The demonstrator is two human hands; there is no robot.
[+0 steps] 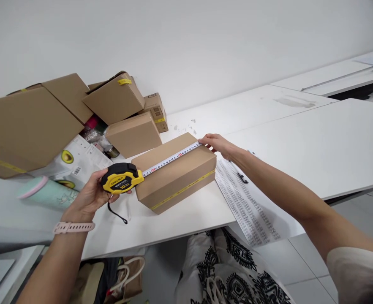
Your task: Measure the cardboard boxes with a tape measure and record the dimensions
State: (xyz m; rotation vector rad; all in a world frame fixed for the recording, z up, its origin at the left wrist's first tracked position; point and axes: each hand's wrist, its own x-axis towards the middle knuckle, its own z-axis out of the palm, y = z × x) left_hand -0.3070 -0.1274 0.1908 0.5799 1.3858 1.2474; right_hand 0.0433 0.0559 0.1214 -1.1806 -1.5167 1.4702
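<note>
So the cardboard box [176, 179] is sitting mid-table [180, 219]. The left hand [89, 196] is wrapping its fingers round the yellow tape measure [122, 178] at the box's 8 o'clock corner, while the right hand [216, 143] is pinching the blade [172, 159] tip against the 2 o'clock corner. Stretching looks done to me, with the blade spanning the whole top, but the printed sheet [246, 202] and pen [242, 178] at 4 o'clock are lying untouched, so I'm guessing no number's been jotted down.

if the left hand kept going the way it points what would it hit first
Probably the near end of the cardboard box; the left hand, gripping the tape measure, points straight at it.
</note>
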